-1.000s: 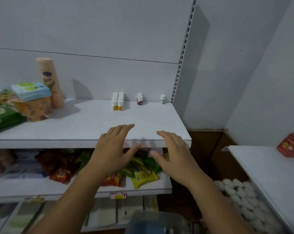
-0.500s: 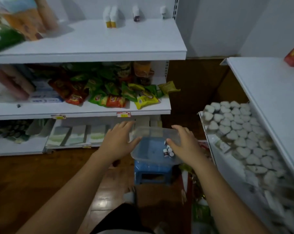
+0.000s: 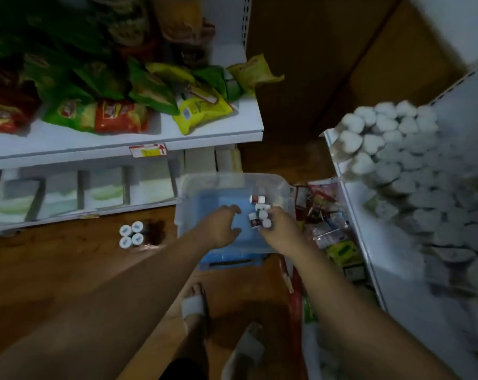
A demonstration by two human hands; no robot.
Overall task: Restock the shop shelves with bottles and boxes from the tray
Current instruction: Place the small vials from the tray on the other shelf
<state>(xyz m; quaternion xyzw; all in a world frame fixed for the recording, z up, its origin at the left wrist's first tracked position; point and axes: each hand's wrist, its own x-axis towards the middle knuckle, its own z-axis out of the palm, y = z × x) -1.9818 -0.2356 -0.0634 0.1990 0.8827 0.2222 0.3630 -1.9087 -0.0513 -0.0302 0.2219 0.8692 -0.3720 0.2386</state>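
Since half a second ago we have leaned over the tray (image 3: 283,187) and both hands are now down inside it, where before they only reached toward its rim. A cluster of small white-capped bottles (image 3: 258,212) lies at the right of the tray, on its blue floor. Our right hand (image 3: 280,229) touches the cluster, fingers curled around the nearest bottles; whether any is lifted we cannot tell. Our left hand (image 3: 221,223) hovers just beside, fingers spread, holding nothing. The tray sits on a blue stool (image 3: 226,260). Four capped bottles (image 3: 131,234) stand on the wood floor, left. Snack packets (image 3: 117,116) fill the shelf above. Judgement: pickup begins; shelving remains.
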